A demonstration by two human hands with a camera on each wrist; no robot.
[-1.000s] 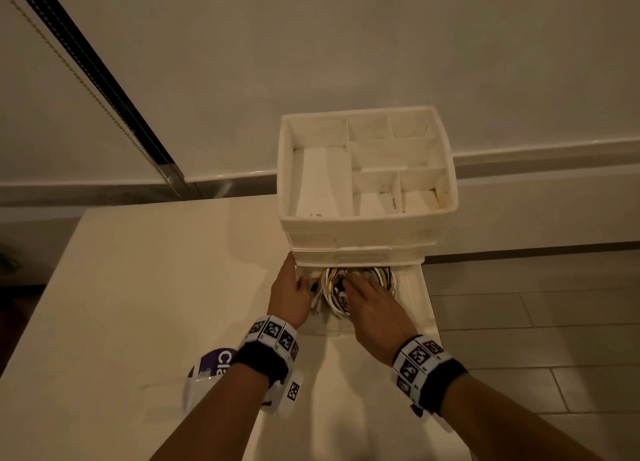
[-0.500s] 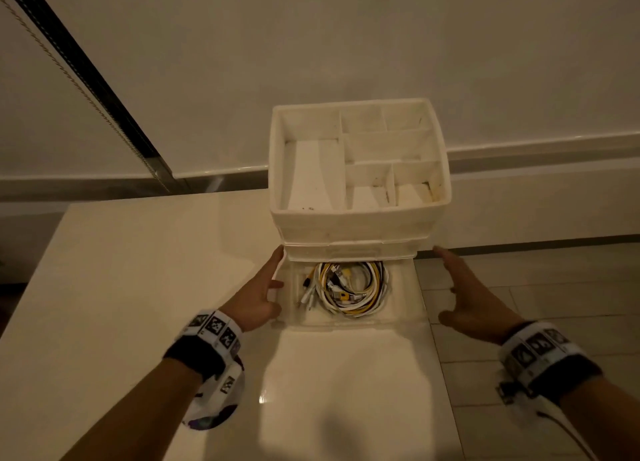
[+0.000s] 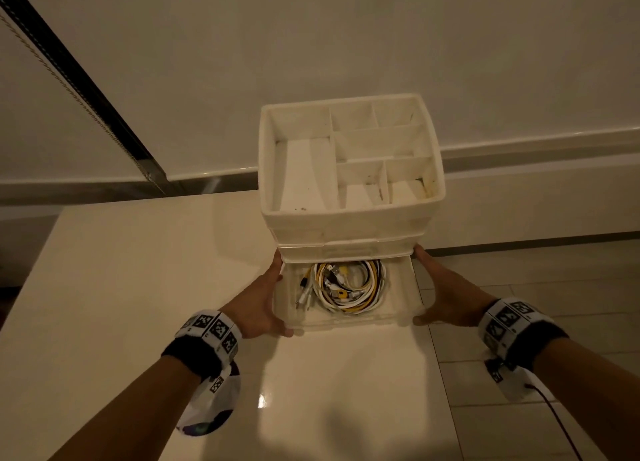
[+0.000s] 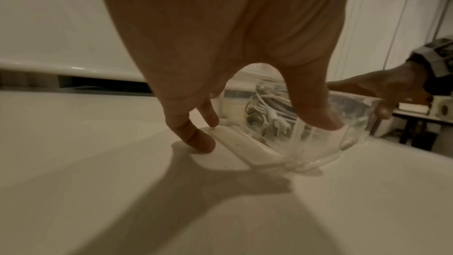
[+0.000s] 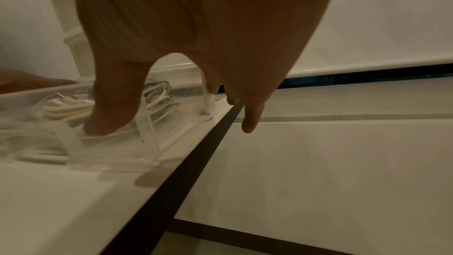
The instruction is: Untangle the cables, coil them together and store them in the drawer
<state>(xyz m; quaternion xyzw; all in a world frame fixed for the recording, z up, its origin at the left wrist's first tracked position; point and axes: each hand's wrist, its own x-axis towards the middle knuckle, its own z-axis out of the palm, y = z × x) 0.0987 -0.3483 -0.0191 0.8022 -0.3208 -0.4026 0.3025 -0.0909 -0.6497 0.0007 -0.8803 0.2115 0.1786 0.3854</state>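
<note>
The left hand (image 3: 258, 299) lies flat along the left wall of the clear plastic pull-out drawer (image 3: 349, 317), fingers stretched forward toward the cabinet and the thumb (image 4: 316, 111) hooked over the drawer's front rim, so it grips that corner. The right hand (image 3: 446, 296) mirrors it on the right wall, fingers extended along the side and thumb (image 5: 110, 111) pressed on the front lip, holding the opposite corner; half a second ago this hand hung in the air clear of the drawer with fingers spread, and a second ago it was down inside on the cables. The coiled bundle of white and yellow cables (image 3: 346, 289) lies inside the pulled-out drawer, toward its middle, with loose plug ends to the left. The drawer juts from the bottom of a white plastic desktop organiser with open top compartments (image 3: 349, 162), which stands at the far right corner of the glossy cream table (image 3: 138, 287), beside a tiled floor (image 3: 536, 294).
</note>
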